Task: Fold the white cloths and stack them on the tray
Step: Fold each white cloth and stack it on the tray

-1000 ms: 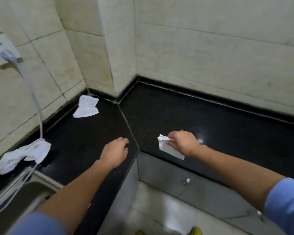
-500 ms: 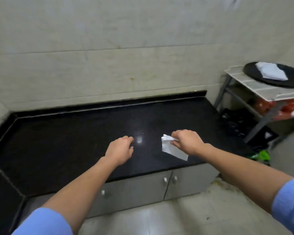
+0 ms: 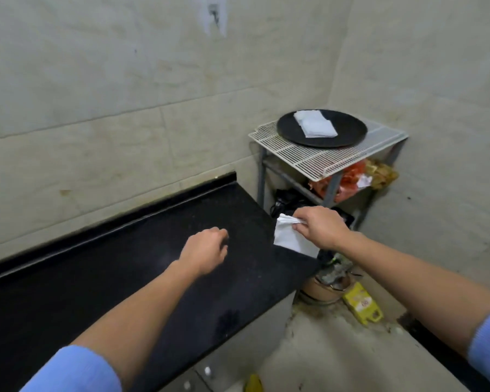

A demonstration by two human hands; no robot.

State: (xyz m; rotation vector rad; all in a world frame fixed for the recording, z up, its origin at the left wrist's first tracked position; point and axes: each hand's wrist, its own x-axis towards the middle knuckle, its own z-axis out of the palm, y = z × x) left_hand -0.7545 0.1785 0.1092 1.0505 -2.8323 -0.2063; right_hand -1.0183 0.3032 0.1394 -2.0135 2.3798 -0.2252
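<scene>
Off counter's (image 3: 125,278) end, right hand (image 3: 321,227) pinches cloth (image 3: 289,239); left hand's (image 3: 205,251) fingertips hidden

White wire rack (image 3: 309,162) in corner w/ round black tray (image 3: 294,131) on top, folded white cloths (image 3: 314,124) on it. Black countertop (image 3: 96,278) left of rack. Yellow packet (image 3: 362,302) on floor (image 3: 337,349).

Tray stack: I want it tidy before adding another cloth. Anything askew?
Slightly. The folded cloths on the black tray are offset, their edges not lined up. Nothing spilled or damaged there.
</scene>
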